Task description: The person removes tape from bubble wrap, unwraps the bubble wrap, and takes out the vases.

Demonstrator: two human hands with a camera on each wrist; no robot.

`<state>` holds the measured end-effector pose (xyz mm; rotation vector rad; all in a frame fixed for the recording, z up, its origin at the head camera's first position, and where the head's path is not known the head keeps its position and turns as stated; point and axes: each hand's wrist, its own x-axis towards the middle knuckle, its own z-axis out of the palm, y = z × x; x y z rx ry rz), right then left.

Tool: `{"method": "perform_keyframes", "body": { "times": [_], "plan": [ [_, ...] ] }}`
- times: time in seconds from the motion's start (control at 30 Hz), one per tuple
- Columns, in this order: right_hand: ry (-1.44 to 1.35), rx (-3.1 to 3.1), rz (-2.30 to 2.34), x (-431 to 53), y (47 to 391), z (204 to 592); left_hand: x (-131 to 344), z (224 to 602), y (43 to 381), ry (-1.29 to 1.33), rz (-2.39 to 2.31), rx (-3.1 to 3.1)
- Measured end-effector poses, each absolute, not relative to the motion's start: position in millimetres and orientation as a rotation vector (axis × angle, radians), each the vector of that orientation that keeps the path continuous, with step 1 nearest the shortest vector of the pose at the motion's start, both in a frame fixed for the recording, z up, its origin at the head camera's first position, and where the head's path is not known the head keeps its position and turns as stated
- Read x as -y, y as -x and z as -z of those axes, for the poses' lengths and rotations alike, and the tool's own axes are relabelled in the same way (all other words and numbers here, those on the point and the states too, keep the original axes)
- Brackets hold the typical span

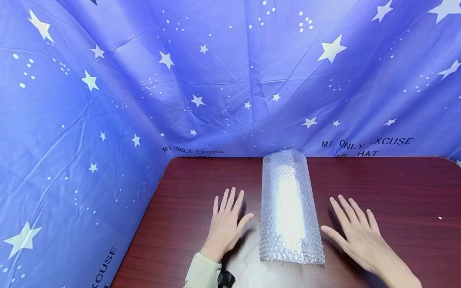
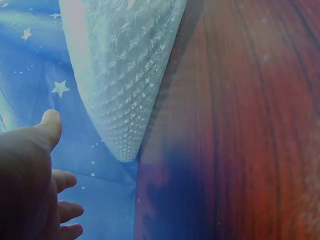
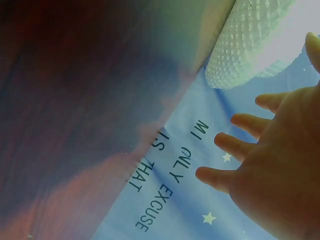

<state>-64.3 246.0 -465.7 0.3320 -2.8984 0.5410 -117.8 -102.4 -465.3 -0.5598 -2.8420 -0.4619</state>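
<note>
A long piece of clear bubble wrap lies lengthwise on the dark red wooden table, its far end at the back edge. To its left my left hand is held with fingers spread and nothing in it. On the other side my right hand is likewise spread, its thumb close to the wrap's right edge. In the left wrist view the bubble wrap rises in a rounded shape beyond the left hand. The right wrist view shows the fingers of the right hand apart from the wrap.
A blue curtain with white stars and printed words hangs behind and to the left of the table. A tiny white speck lies on the right part of the tabletop. A black strap is at the left wrist.
</note>
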Motion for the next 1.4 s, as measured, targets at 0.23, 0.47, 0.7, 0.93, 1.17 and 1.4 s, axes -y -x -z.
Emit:
{"method": "perform_keyframes", "body": {
  "times": [0.23,0.47,0.7,0.93,1.17,1.4],
  "plan": [
    [-0.358,2.884,-0.549,-243.2,68.6,460.2,103.4,464.4,117.1,0.554,0.458,2.839],
    [-0.415,2.848,-0.586,-240.3,74.8,454.9,101.6,461.4,115.2,0.574,0.495,2.819],
    [-0.459,2.845,-0.606,-237.0,82.5,445.8,100.2,458.3,113.8,0.592,0.507,2.804],
    [-0.496,2.828,-0.640,-229.5,90.5,442.8,94.6,456.2,109.5,0.646,0.516,2.830],
    [-0.504,2.857,-0.692,-219.9,96.4,440.0,89.2,456.4,103.4,0.699,0.529,2.777],
    [-0.535,2.850,-0.755,-213.5,102.8,437.0,88.6,458.9,100.7,0.807,0.506,2.707]
  ]
}}
